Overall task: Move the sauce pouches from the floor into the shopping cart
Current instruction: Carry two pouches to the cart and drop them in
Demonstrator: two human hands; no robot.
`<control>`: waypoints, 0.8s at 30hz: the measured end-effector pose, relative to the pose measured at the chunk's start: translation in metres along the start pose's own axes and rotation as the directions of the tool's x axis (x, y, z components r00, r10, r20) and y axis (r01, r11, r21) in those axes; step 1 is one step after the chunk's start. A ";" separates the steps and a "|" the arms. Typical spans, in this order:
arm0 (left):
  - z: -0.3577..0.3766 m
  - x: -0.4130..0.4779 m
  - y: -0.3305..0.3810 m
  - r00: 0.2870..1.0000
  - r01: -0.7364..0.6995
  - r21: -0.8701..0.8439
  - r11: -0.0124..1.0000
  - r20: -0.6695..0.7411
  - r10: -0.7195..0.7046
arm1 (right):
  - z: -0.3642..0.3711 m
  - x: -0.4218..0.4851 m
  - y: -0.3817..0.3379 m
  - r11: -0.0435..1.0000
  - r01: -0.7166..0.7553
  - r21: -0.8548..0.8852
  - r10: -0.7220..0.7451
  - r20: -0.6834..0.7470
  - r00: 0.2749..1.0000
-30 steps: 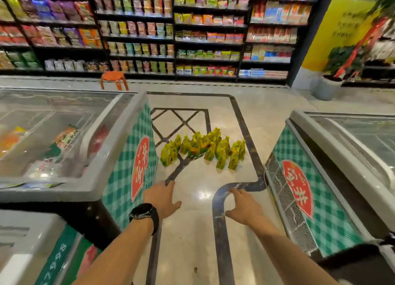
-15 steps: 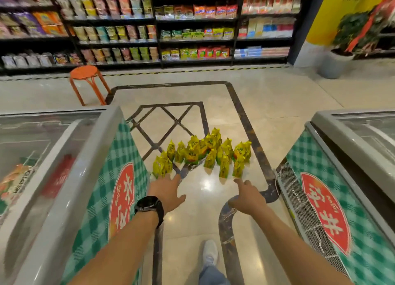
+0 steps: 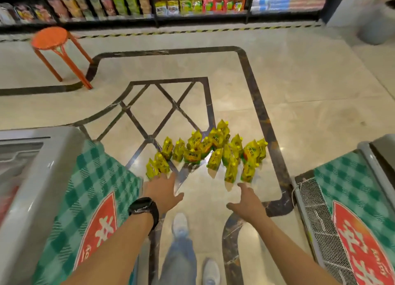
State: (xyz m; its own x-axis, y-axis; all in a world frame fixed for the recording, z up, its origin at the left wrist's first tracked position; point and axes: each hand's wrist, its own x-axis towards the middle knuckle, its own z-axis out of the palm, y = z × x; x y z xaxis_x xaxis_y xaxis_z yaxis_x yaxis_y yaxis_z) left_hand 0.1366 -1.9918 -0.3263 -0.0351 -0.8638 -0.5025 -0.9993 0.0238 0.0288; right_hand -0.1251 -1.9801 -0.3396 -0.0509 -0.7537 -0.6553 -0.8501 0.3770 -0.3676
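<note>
Task's barely begun. The cluster of small yellow-and-green stand-up sauce pouches w/ yellow caps (image 3: 209,154) sits on the glossy beige tiled floor (image 3: 299,92), on the dark inlaid border pattern, between two chest freezers. Most stand upright, packed close or touching, and a few at the front edge sit a bit apart. Too blurred to count exactly, but it's well over a dozen.

Left hand (image 3: 162,190), black wristwatch (image 3: 144,207) on that wrist, is stretched fwd, palm down, fingers spread and holding nothing. Its fingertips come right up to the nearest pouch on the left of the group (image 3: 152,169) in this view. Can't tell if there's contact or the hand is just above it. Right hand (image 3: 245,201) is likewise extended, fingers loose and splayed, empty, near the front-right pouches but apart from them.

Green-checked freezer w/ grey rim and red oval logo (image 3: 89,178) flanks the left arm; a matching one (image 3: 352,188) flanks the right. A white shoe (image 3: 180,222) shows below, between the arms.

No shopping cart in view, so no way to say if any pouches have gone in. From what shows, nothing's lifted and the whole pile is left to move. Step in hand looks like the reach for a first grab, prob. one or more per hand. After that the cart has to be found, then repeat trips.

Also around: round orange stool (image 3: 51,39) far left, stocked black shelves (image 3: 192,4) along the back.
</note>
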 end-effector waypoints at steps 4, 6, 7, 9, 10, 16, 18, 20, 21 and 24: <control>0.029 0.120 -0.017 0.998 -0.029 -0.037 0.999 0.057 0.032 | 0.019 0.100 -0.017 0.991 -0.095 0.091 0.095 0.007 0.995; 0.057 0.180 -0.023 0.992 -0.030 -0.063 0.998 0.119 0.037 | 0.036 0.157 -0.024 0.977 -0.127 0.169 0.128 0.004 0.992; 0.073 0.208 -0.024 0.990 -0.027 -0.065 0.998 0.138 0.036 | 0.047 0.188 -0.025 0.971 -0.133 0.199 0.134 0.007 0.991; 0.111 0.262 -0.028 0.986 -0.020 -0.073 0.997 0.165 0.032 | 0.074 0.248 -0.024 0.958 -0.154 0.243 0.157 0.010 0.988; 0.132 0.288 -0.030 0.985 -0.010 -0.081 0.997 0.171 0.024 | 0.088 0.279 -0.022 0.949 -0.163 0.269 0.168 0.005 0.986; 0.241 0.436 -0.039 0.988 0.050 -0.212 0.976 0.150 -0.018 | 0.168 0.435 0.009 0.832 -0.230 0.505 0.271 -0.008 0.962; 0.268 0.478 -0.041 0.995 0.063 -0.250 0.966 0.088 -0.042 | 0.193 0.483 0.022 0.769 -0.241 0.592 0.311 -0.018 0.950; 0.290 0.515 -0.041 1.000 0.022 -0.296 0.955 -0.004 -0.024 | 0.219 0.530 0.040 0.686 -0.230 0.691 0.360 -0.047 0.932; 0.302 0.531 -0.042 0.999 -0.009 -0.321 0.947 -0.034 -0.002 | 0.231 0.551 0.047 0.645 -0.220 0.732 0.380 -0.058 0.923; 0.333 0.566 -0.047 0.995 -0.082 -0.421 0.903 -0.079 0.054 | 0.252 0.593 0.051 0.585 -0.221 0.780 0.442 -0.077 0.894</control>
State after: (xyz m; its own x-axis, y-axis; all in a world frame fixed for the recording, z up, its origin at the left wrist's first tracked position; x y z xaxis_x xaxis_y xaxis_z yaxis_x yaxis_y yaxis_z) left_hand 0.1595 -2.3143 -0.8999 -0.0878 -0.8981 -0.4308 -0.8944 -0.1193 0.4311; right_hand -0.0662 -2.2720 -0.9133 -0.4613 -0.5488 -0.6972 -0.0767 0.8075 -0.5848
